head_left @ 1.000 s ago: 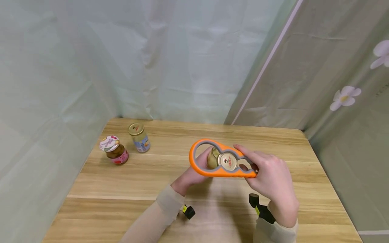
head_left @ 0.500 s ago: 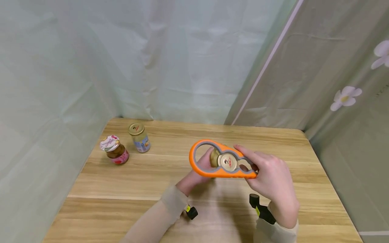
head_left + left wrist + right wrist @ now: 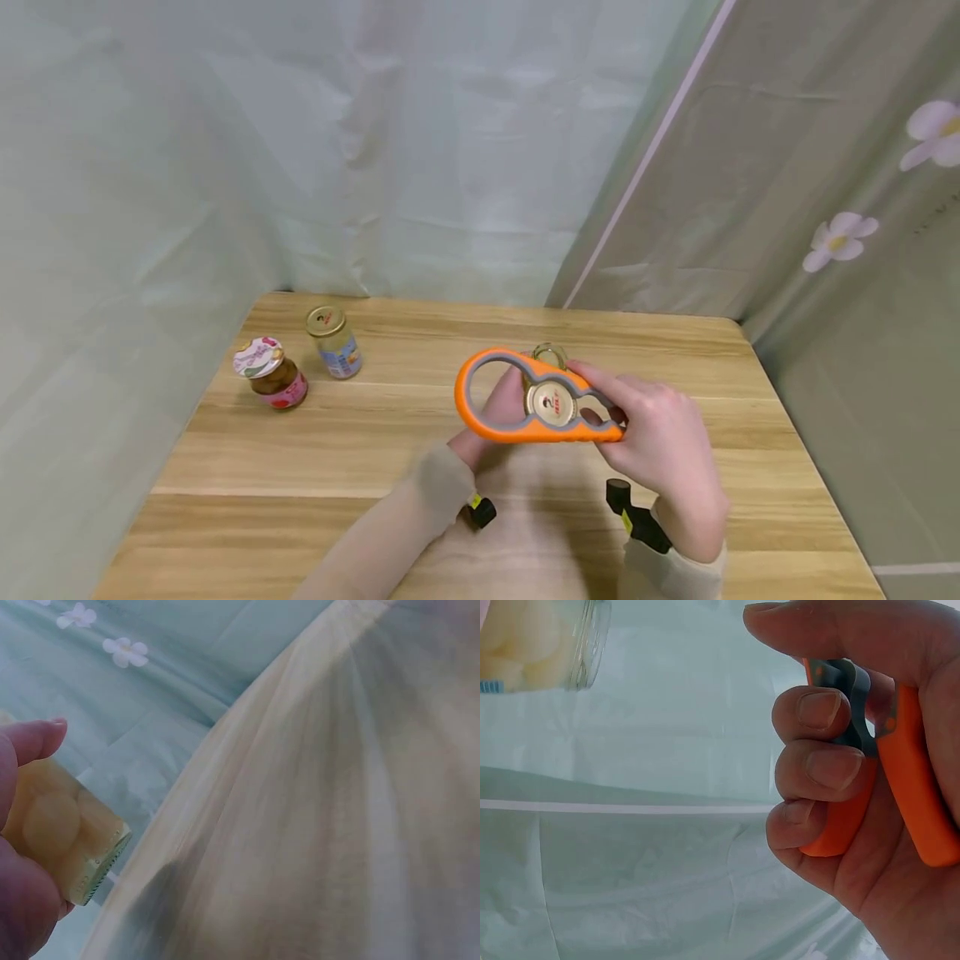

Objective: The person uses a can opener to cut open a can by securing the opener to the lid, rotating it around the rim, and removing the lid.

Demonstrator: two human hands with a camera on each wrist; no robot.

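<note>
In the head view my left hand (image 3: pixel 504 402) holds a glass jar (image 3: pixel 550 354) tilted, its gold lid (image 3: pixel 551 403) toward me and its base beyond. Pale, rounded pieces fill the jar (image 3: pixel 56 821) in the left wrist view, where thumb and fingers wrap it. An orange and grey jar opener (image 3: pixel 525 432) lies around the lid, which sits within its middle opening. My right hand (image 3: pixel 663 429) grips the opener's handle end. Curled fingers close on one orange handle (image 3: pixel 911 780) in the right wrist view, with the jar (image 3: pixel 536 641) at upper left.
Two more jars stand at the table's left: one with a white patterned lid and pink label (image 3: pixel 281 387), one with a gold lid and blue label (image 3: pixel 341 358). A wooden table (image 3: pixel 300 467) lies under the hands, and a pale curtain (image 3: pixel 450 167) hangs behind it.
My left hand has shifted right and turned the jar, so its base now shows beyond the opener. The right hand keeps its grip, and the head view has swung slightly.
</note>
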